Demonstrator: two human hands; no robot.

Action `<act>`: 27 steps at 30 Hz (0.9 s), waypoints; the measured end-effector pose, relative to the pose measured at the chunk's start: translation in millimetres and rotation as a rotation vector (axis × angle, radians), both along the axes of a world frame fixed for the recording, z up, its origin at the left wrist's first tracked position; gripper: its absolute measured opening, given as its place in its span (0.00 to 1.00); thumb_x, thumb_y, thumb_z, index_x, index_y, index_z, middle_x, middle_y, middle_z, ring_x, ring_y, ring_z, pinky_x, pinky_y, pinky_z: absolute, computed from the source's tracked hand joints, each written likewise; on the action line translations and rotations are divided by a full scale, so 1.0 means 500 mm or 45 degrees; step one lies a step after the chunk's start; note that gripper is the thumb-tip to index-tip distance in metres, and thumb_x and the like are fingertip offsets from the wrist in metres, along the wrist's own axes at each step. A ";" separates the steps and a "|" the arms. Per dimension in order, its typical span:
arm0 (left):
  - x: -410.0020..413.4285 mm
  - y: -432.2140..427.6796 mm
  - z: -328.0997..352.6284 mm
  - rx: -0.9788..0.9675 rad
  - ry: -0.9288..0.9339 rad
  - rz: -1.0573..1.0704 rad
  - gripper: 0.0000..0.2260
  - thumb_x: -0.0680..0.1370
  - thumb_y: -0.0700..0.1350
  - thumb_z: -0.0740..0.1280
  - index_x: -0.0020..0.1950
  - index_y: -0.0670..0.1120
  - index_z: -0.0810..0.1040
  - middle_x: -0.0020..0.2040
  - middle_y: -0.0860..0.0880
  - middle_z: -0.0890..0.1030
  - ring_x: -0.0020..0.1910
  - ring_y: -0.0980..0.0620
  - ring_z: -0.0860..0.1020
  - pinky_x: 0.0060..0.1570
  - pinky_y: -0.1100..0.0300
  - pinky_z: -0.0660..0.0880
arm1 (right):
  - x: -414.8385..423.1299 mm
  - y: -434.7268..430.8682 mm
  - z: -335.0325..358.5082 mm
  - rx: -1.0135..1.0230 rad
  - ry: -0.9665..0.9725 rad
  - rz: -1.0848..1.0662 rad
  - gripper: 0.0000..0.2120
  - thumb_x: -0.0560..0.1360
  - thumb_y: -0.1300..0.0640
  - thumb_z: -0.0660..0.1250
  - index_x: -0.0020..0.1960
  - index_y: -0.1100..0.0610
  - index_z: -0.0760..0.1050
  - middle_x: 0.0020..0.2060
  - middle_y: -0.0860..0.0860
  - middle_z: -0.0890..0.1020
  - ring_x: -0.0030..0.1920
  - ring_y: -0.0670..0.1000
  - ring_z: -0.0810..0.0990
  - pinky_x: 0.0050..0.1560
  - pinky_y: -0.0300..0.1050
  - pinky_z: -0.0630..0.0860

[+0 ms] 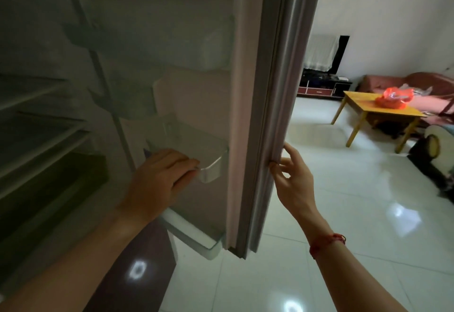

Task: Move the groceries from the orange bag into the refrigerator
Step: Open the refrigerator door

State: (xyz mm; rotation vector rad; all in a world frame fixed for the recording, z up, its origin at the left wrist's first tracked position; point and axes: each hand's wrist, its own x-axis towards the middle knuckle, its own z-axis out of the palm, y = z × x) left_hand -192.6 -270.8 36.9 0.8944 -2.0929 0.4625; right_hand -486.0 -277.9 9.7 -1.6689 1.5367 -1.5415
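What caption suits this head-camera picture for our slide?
Left hand gripping a door bin, right hand touching the open refrigerator door; orange bag on the far table.

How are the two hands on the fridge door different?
The left hand curls its fingers over the clear door shelf; the right hand just touches the door edge with spread fingertips. The right hand's wrist wears a red bracelet; the left hand's is bare. Both touch the open fridge door.
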 end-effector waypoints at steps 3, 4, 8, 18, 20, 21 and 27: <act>-0.046 -0.030 -0.010 -0.074 0.047 0.048 0.10 0.81 0.46 0.67 0.52 0.42 0.85 0.44 0.46 0.83 0.43 0.45 0.80 0.50 0.51 0.77 | -0.017 -0.039 0.002 0.011 -0.049 -0.123 0.17 0.78 0.61 0.68 0.62 0.44 0.74 0.45 0.48 0.85 0.43 0.40 0.83 0.41 0.28 0.77; -0.060 -0.041 -0.014 -0.094 0.061 0.062 0.09 0.81 0.45 0.67 0.52 0.42 0.85 0.43 0.46 0.83 0.42 0.44 0.80 0.51 0.50 0.77 | -0.021 -0.053 0.002 0.020 -0.064 -0.162 0.16 0.79 0.60 0.68 0.61 0.44 0.74 0.44 0.47 0.84 0.42 0.40 0.83 0.41 0.30 0.79; -0.105 -0.090 -0.026 -0.128 0.088 0.081 0.06 0.79 0.41 0.70 0.53 0.42 0.85 0.43 0.45 0.83 0.40 0.44 0.79 0.58 0.48 0.76 | -0.033 -0.102 -0.005 0.078 -0.122 -0.211 0.20 0.80 0.55 0.67 0.71 0.48 0.69 0.52 0.46 0.80 0.52 0.45 0.82 0.51 0.40 0.81; -0.191 -0.207 -0.042 -0.083 -0.033 0.072 0.21 0.73 0.29 0.65 0.66 0.38 0.77 0.59 0.42 0.81 0.58 0.44 0.79 0.70 0.45 0.68 | -0.063 -0.249 -0.006 0.217 -0.254 -0.079 0.26 0.84 0.51 0.59 0.80 0.46 0.57 0.75 0.50 0.68 0.73 0.54 0.70 0.71 0.56 0.71; -0.204 -0.233 -0.040 -0.043 -0.068 0.069 0.24 0.72 0.28 0.67 0.68 0.37 0.76 0.60 0.41 0.80 0.59 0.43 0.79 0.71 0.44 0.67 | -0.076 -0.283 -0.006 0.239 -0.269 -0.041 0.26 0.84 0.50 0.58 0.80 0.46 0.57 0.76 0.49 0.67 0.73 0.53 0.69 0.72 0.54 0.70; -0.212 -0.247 -0.040 -0.027 -0.083 0.073 0.24 0.72 0.28 0.67 0.68 0.37 0.75 0.60 0.41 0.80 0.59 0.42 0.79 0.71 0.44 0.67 | -0.081 -0.302 -0.005 0.247 -0.271 -0.020 0.26 0.83 0.49 0.58 0.80 0.45 0.56 0.76 0.49 0.68 0.73 0.53 0.69 0.72 0.56 0.70; -0.257 -0.329 -0.030 0.057 -0.108 0.093 0.24 0.72 0.33 0.68 0.69 0.37 0.74 0.62 0.42 0.79 0.62 0.41 0.77 0.72 0.47 0.64 | -0.101 -0.421 0.003 0.340 -0.275 0.050 0.25 0.81 0.42 0.54 0.78 0.42 0.60 0.74 0.47 0.70 0.73 0.53 0.70 0.70 0.63 0.71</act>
